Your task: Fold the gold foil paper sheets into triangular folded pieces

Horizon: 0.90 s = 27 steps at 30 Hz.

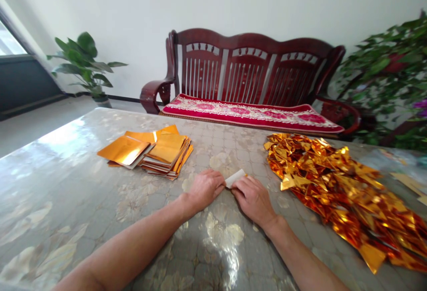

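Note:
Near the middle of the patterned table (150,220), my left hand (207,187) and my right hand (253,198) pinch a small piece of paper (235,178) between them. Its pale side shows, with a bit of gold at the right end. The fingers of both hands are closed on its two ends, low over the tabletop. To the left of my hands lies a loose stack of gold foil sheets (168,149). At the right, a large heap of folded gold foil pieces (336,184) spreads toward the table's right edge.
Behind the table stands a dark red wooden bench (248,73) with a red floral cushion (247,112). A potted plant (85,66) is at the back left, and leafy plants (383,77) are at the right. Clear plastic (390,159) lies beyond the heap.

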{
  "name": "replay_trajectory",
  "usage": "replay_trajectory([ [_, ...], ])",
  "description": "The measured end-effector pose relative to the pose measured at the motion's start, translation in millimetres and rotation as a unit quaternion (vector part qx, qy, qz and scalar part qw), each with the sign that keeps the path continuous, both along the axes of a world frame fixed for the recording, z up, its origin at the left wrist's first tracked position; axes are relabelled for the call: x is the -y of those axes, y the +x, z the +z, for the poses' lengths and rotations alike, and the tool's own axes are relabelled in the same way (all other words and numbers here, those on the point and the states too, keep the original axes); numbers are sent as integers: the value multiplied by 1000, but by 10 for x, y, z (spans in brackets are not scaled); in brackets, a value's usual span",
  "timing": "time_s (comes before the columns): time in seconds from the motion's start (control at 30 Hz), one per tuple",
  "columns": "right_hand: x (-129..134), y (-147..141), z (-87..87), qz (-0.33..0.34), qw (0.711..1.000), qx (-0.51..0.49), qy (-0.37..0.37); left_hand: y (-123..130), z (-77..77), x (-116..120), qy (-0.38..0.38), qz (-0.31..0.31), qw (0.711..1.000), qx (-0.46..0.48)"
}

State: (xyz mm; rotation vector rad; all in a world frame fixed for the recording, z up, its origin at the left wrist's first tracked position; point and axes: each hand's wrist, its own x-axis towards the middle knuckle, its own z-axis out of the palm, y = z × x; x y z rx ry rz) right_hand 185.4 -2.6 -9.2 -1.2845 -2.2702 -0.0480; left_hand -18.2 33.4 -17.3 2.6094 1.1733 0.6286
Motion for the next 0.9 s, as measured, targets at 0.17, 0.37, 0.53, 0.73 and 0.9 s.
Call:
replay_trajectory([
  [0.17, 9, -10, 21, -14, 1000, 16, -13, -28, 42, 6, -27, -6, 1000, 15],
  [0.37, -37, -34, 10, -34, 999, 19, -27, -80, 103, 45, -44, -19, 998, 34],
  [0.53, -52, -59, -9, -45, 999, 21, -20, -91, 93, 61, -42, -22, 998, 48],
  [0.73, -42, -70, -5, -68, 996, 22, -45, -92, 106, 80, -45, -22, 997, 53],
  [0.9, -39, -80, 3, -77, 995, 2, -65, -95, 111, 75, -52, -25, 997, 54],
])
